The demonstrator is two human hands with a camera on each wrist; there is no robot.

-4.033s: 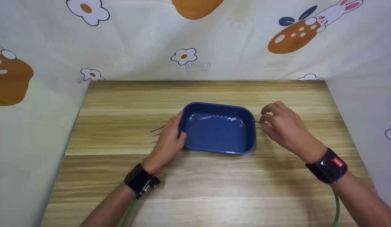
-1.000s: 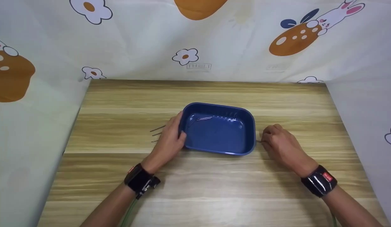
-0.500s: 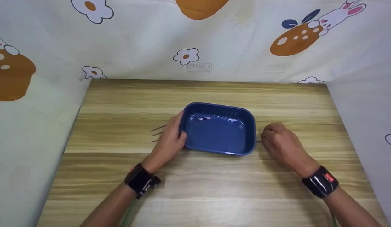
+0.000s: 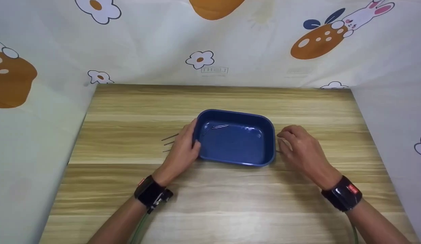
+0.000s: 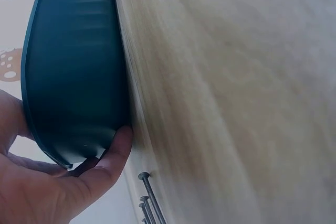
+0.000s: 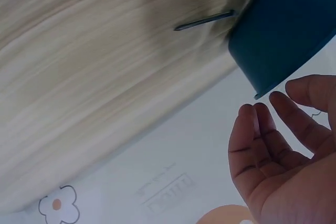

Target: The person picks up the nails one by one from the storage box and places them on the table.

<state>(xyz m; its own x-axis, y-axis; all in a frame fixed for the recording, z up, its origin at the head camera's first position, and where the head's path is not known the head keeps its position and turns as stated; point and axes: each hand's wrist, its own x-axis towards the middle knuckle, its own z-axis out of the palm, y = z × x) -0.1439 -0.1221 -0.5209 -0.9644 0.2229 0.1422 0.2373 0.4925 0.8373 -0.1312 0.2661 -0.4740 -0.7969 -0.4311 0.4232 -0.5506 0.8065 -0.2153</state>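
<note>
A blue plastic tub [image 4: 232, 144] stands on the table. In the head view my left hand [image 4: 183, 144] grips its left end; the left wrist view shows the thumb and fingers [image 5: 113, 163] round the tub's end wall. My right hand [image 4: 303, 149] hovers by the right end, fingers loosely bent, and the right wrist view shows nothing between them. A nail [image 6: 205, 20] lies on the table below that hand, its head close to the tub's wall. Several more nails [image 4: 169, 137] lie beside the left hand, their heads visible in the left wrist view.
The wood-grain table [image 4: 230, 200] is bounded by a patterned curtain [image 4: 156, 37] at the back and sides. Inside the tub a thin bright line [image 4: 219, 127] shows; whether it is a nail or a glint cannot be told.
Four seconds ago my right hand pinched the nail farther back; it then came nearer the front. Since half a second ago its fingers have let go and lifted off. The left hand stays put.
</note>
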